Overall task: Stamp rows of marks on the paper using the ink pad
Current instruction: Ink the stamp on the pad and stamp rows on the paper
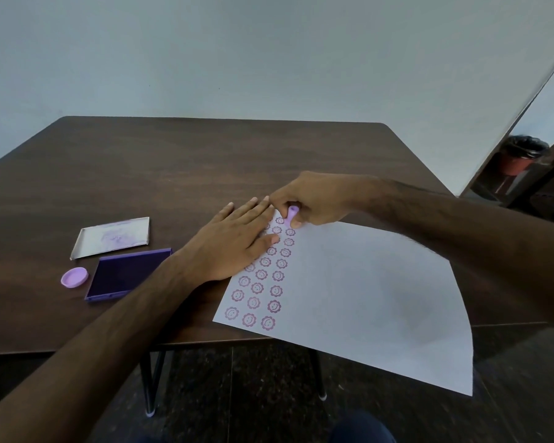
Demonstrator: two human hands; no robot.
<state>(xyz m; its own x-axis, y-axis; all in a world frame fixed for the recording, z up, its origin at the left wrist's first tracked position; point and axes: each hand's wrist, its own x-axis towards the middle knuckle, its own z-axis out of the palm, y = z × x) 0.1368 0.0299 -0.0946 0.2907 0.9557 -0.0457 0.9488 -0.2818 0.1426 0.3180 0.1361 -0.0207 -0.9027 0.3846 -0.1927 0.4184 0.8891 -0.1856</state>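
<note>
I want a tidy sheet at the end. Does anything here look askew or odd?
Yes. The paper lies rotated on the table, its near right corner overhanging the front edge. The ink pad lid shows purple smears inside. The stamped marks look orderly.

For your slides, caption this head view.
Right hand presses purple stamp onto paper; left hand steadies it.

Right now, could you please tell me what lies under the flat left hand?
The left hand presses on the white paper sheet, covering part of the purple flower-face stamp marks; how many it hides cannot be seen.
</note>
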